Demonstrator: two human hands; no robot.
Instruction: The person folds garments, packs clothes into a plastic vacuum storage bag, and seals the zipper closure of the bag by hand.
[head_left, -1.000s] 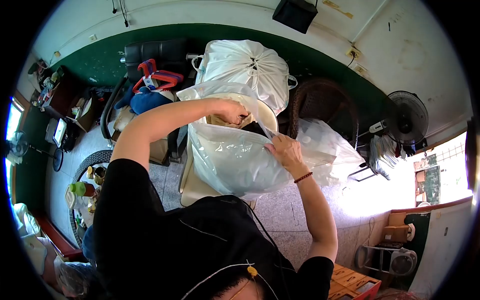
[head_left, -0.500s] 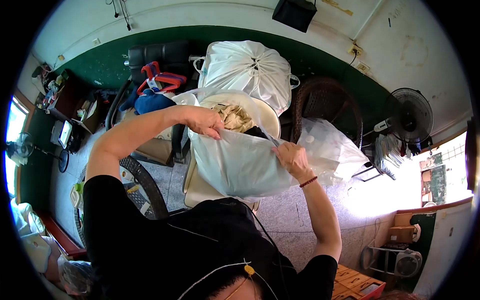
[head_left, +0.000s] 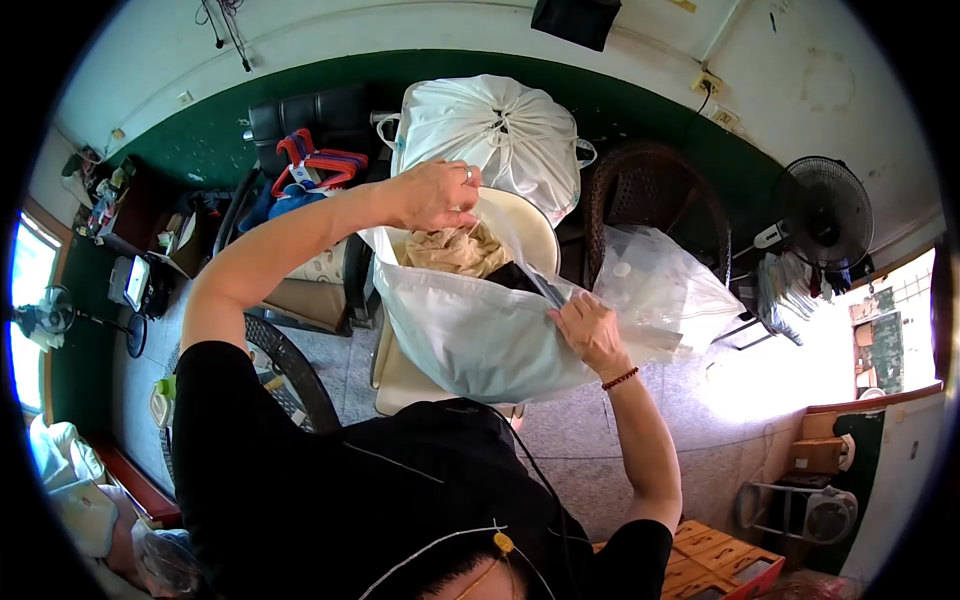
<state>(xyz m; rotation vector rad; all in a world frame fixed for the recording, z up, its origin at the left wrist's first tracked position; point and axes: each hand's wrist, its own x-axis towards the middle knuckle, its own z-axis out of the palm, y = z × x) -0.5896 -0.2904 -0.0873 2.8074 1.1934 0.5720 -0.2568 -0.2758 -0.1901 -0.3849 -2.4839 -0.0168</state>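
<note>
A large white plastic bag point(head_left: 470, 335) rests on a cream-coloured chair seat point(head_left: 402, 378), its mouth facing up. Inside it, crumpled beige cloth point(head_left: 455, 250) and some black cloth point(head_left: 512, 277) show. My right hand point(head_left: 592, 335), with a red bead bracelet at the wrist, is closed on the right side of the bag's rim. Over the far side of the mouth, my left hand point(head_left: 440, 195) wears a ring and has its fingers curled together at the rim, just above the beige cloth. Its fingertips are partly hidden.
Behind stands a full white drawstring bag point(head_left: 490, 140). To the right, a clear plastic bag point(head_left: 660, 285) lies on a brown wicker chair point(head_left: 655, 190), near a black fan point(head_left: 825, 210). Red and purple hangers point(head_left: 318, 160) lie on a black chair point(head_left: 310, 120) at left.
My left hand has moved from the near rim up to the far side of the mouth, and the near rim has dropped, showing more beige cloth. My right hand keeps its grip.
</note>
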